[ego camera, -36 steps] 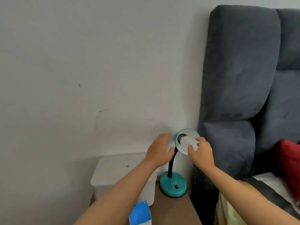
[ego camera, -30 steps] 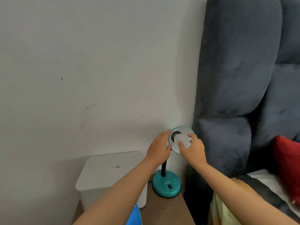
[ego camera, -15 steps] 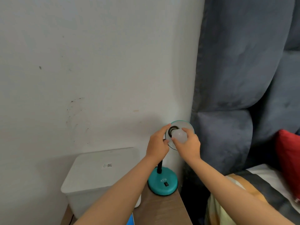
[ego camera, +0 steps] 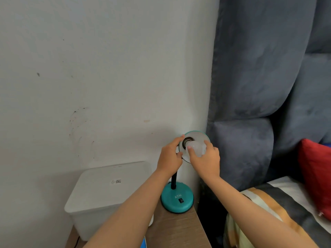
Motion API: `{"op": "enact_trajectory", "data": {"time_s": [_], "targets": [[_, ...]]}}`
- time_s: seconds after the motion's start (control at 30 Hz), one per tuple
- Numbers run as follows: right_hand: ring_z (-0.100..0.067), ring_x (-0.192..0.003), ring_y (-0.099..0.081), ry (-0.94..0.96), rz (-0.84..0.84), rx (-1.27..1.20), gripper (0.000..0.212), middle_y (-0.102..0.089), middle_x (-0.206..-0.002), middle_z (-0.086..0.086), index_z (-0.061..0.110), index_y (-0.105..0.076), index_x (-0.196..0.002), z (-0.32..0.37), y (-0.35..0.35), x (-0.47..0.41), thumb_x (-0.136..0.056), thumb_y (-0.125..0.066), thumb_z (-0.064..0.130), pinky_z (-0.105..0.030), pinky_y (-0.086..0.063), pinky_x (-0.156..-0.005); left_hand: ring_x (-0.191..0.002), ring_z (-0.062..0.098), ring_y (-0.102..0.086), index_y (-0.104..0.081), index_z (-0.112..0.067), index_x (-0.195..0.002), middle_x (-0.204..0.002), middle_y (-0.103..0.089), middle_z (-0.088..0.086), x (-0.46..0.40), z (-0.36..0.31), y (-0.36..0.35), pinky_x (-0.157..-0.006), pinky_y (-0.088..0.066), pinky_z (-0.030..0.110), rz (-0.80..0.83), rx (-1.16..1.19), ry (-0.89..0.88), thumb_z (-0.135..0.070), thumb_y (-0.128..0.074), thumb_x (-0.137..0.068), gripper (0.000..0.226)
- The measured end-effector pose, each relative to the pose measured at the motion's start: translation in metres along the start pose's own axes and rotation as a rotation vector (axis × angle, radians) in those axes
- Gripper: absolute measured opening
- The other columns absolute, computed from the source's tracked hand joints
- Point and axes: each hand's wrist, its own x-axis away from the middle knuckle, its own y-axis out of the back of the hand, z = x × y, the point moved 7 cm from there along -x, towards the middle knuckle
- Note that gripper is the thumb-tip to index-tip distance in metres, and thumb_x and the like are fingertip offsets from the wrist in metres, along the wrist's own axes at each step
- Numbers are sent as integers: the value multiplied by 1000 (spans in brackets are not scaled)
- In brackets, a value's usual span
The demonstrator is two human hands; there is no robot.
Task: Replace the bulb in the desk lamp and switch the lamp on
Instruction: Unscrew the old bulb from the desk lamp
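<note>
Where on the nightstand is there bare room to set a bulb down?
Bare wood shows on the brown wooden nightstand, in front of the teal round lamp base and right of the white lidded plastic box. The back is crowded: box and base fill it. The box's flat lid is also free.

A white lidded plastic storage box (ego camera: pixel 107 190) with a small barcode label on its lid is sitting against the scuffed off-white wall (ego camera: pixel 100 72), on a light wooden bedside table (ego camera: pixel 179 230). A padded blue-grey fabric headboard (ego camera: pixel 259 77) is rising to the right, and a red cushion (ego camera: pixel 315 174) is leaning against it above striped grey, white and orange bedding (ego camera: pixel 279 204).
</note>
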Motion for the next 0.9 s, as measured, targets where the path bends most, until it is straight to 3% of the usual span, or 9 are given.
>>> {"op": "enact_trajectory", "data": {"time_s": [0.17, 0.27, 0.37, 0.5, 0.63, 0.83, 0.9], "targets": [[-26, -93, -59, -84, 32, -47, 53, -62, -113, -20, -3, -52, -117, 1, 3, -7, -84, -64, 37, -26, -41, -71, -117, 18, -55, -47, -25, -133, -127, -57, 6, 1, -1, 1, -102, -43, 28, 3, -11, 11, 7, -54, -84, 59], [-27, -104, -57, -13, 76, -25, 51, -57, -118, -16, 8, -53, -123, 4, 0, -10, -79, -71, 27, -26, -43, -77, -110, 26, -59, -47, -26, -133, -129, -56, 6, 1, -2, 1, -102, -44, 31, 8, -14, 16, 6, -54, -85, 58], [-22, -101, -53, 76, 79, -36, 58, -49, -116, -9, 18, -54, -125, 1, 0, -8, -71, -75, 11, -25, -42, -84, -112, 25, -58, -46, -26, -134, -130, -56, 6, 1, -2, 0, -103, -44, 34, 8, -19, 20, 5, -54, -85, 59], [-26, -109, -54, -5, -28, -79, 70, -53, -119, -13, 9, -45, -132, -8, 2, -2, -73, -76, 34, -33, -45, -90, -118, 21, -55, -46, -25, -134, -131, -55, 6, 3, -5, 0, -105, -42, 34, 14, -18, 5, 5, -54, -85, 58], [-30, -107, -57, -96, -5, -77, 57, -60, -117, -19, -4, -50, -121, -7, -3, -4, -82, -68, 34, -28, -44, -78, -110, 28, -60, -46, -25, -134, -130, -55, 7, 3, -6, 1, -103, -43, 31, 14, -25, 19, 5, -53, -85, 58], [-26, -110, -55, 103, 7, -41, 58, -50, -126, -10, 19, -52, -128, -2, -1, -2, -74, -71, 9, -33, -46, -92, -108, 34, -60, -46, -25, -134, -130, -55, 6, 4, -5, 1, -103, -43, 36, 20, -22, 27, 5, -54, -85, 57], [-27, -111, -54, 51, -23, -65, 67, -48, -127, -11, 20, -45, -134, -7, -1, 1, -74, -74, 17, -36, -48, -93, -108, 36, -59, -47, -25, -133, -129, -56, 6, 4, -6, 1, -103, -43, 36, 19, -17, 26, 5, -54, -85, 57]]}}
